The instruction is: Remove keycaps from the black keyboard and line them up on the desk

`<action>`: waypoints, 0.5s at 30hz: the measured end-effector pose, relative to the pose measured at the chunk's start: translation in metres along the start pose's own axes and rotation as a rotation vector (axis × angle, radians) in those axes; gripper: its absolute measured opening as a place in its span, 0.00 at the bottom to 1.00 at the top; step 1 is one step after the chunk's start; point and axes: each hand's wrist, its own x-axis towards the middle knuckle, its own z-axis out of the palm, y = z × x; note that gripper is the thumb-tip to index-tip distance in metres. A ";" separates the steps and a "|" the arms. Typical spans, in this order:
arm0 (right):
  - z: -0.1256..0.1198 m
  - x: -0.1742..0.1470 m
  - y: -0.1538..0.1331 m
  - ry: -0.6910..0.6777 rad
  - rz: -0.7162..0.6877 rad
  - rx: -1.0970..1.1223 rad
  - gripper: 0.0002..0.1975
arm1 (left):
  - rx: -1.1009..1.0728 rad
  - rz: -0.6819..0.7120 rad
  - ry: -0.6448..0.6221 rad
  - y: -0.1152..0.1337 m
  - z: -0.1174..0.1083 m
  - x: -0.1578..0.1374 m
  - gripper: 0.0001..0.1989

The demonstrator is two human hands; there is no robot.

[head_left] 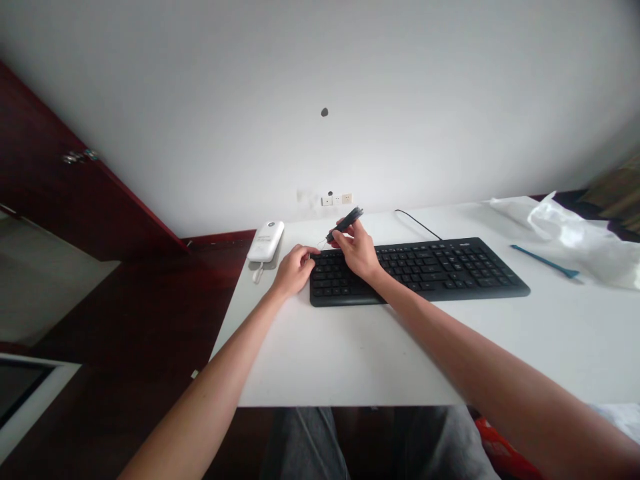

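Observation:
A black keyboard lies on the white table, its upper left corner between my two hands. My left hand is at that corner, fingers bent and closed on the edge, the fingertips over the top left keys. In my right hand is a black-handled keycap puller, gripped between thumb and fingers. Its handle slants up to the right, and thin wires at its lower end point down toward the corner keys. Whether the wires touch a key is too small to tell. My right wrist crosses above the keyboard and hides some keys.
On the white table, a white power bank with a short cable lies left of my left hand. A blue brush-like tool and a crumpled white plastic bag lie at the right. The keyboard cable runs toward the wall.

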 end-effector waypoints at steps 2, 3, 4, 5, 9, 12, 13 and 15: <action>-0.002 -0.004 -0.002 -0.021 -0.010 -0.018 0.17 | -0.007 -0.001 0.001 0.001 0.000 0.000 0.15; -0.002 -0.004 -0.003 -0.031 -0.015 -0.028 0.17 | -0.007 0.000 0.001 0.002 0.000 -0.001 0.15; -0.002 -0.005 -0.004 -0.037 -0.018 -0.038 0.16 | -0.007 0.002 0.004 0.003 -0.001 -0.001 0.15; -0.002 -0.005 -0.005 -0.039 -0.020 -0.048 0.16 | -0.005 0.005 0.006 0.004 -0.001 -0.002 0.14; -0.002 -0.003 -0.004 -0.028 -0.027 -0.079 0.14 | -0.001 -0.003 0.010 0.006 -0.002 -0.004 0.12; -0.002 -0.003 -0.004 -0.037 -0.021 -0.092 0.14 | -0.017 -0.017 0.023 0.006 -0.002 -0.005 0.11; -0.002 -0.003 -0.004 -0.045 -0.011 -0.093 0.14 | -0.023 -0.023 0.035 0.006 -0.001 -0.005 0.11; -0.003 -0.003 -0.006 -0.065 0.012 -0.091 0.13 | -0.024 -0.038 0.057 0.005 -0.001 -0.004 0.11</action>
